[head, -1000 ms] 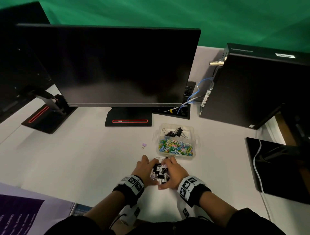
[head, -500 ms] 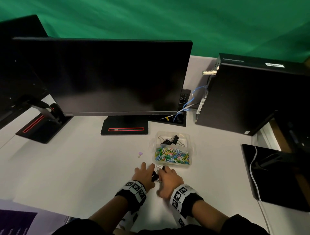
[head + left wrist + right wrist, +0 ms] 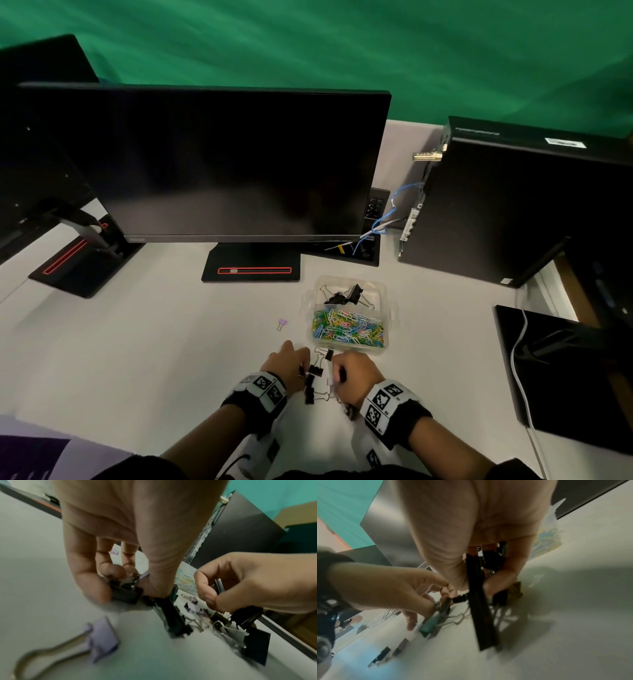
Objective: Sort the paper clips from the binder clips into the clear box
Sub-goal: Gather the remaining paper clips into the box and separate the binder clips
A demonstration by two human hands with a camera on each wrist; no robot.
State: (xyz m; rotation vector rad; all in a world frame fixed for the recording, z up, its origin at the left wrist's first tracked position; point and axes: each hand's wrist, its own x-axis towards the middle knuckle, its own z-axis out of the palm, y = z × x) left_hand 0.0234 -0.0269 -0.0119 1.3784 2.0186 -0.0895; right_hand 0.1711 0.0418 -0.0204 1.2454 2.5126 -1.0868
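While fingers (image 3: pixel 96 577) grip, binder clips (image 3: pixel 313 371) beside clear box (image 3: pixel 346 349)

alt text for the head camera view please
Two hands, left hand and right hand, gather black binder clips on a white desk, just before a clear box holding coloured paper clips. A dark monitor stands behind.

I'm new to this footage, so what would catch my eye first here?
The clear box near the desk's middle, with bright paper clips in its near compartment and black binder clips in the far one. Just in front, the left hand and right hand each grip black clips from a loose pile.
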